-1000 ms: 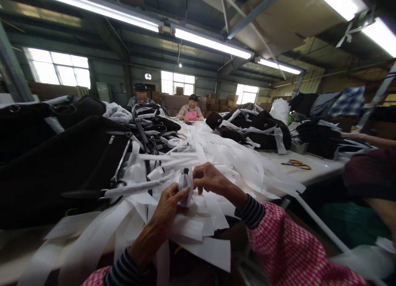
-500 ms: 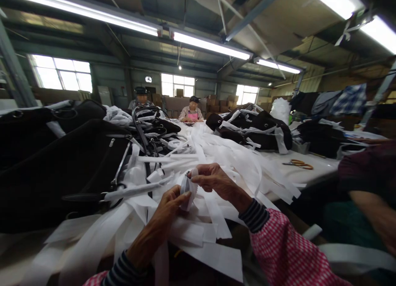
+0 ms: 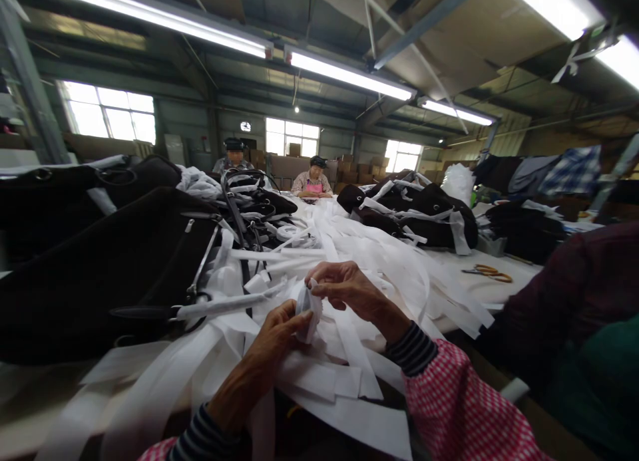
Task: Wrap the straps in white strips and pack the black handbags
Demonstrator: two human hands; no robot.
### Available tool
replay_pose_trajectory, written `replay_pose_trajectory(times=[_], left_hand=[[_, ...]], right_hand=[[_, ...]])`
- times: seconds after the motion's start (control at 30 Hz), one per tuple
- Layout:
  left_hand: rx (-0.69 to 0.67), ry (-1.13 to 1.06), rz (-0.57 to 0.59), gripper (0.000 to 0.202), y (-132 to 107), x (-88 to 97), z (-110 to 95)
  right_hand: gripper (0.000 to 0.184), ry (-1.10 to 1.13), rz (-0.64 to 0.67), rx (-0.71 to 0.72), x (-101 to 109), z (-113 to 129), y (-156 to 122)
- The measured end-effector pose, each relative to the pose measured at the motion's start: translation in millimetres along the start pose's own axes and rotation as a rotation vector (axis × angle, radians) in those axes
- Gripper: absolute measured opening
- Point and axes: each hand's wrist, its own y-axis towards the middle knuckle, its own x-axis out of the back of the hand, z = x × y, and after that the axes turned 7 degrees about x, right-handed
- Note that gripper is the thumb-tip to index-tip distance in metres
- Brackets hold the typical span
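Observation:
My left hand (image 3: 280, 333) pinches the lower part of a small greyish piece wrapped in thin white material (image 3: 308, 318). At its top, the thumb and fingertips of my right hand (image 3: 345, 289) are closed on the white wrapping. What lies inside the wrapping is mostly hidden. Beneath and around both hands spread loose white strips (image 3: 394, 258). Left of my hands lies a large dark bag (image 3: 124, 261) with a zip, and a white-wrapped strap (image 3: 224, 307) runs from it toward my left hand.
A pair of orange-handled scissors (image 3: 492, 273) lies on the table at right. More dark bags (image 3: 414, 211) are piled beyond the strips. Two people sit across the table, one in a pink apron (image 3: 314, 188). Close on my right is another person's dark sleeve (image 3: 564, 288).
The view has shifted slightly, moving the scene rightward. Both hands keep hold of the wrapped piece, my right fingers still at its top. The neighbour's forearm at right has left view.

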Motion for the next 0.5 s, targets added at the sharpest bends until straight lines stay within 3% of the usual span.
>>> replay_pose_trajectory(times=[0.23, 0.5], left_hand=[[0.0, -0.033, -0.004, 0.036, -1.9, -1.2, 0.4], [-0.001, -0.046, -0.009, 0.041, 3.1, 2.5, 4.9]], right_hand=[[0.033, -0.02, -0.108, 0.064, -13.8, -1.8, -2.8], [0.044, -0.14, -0.265, 0.151, -20.4, -26.5, 2.0]])
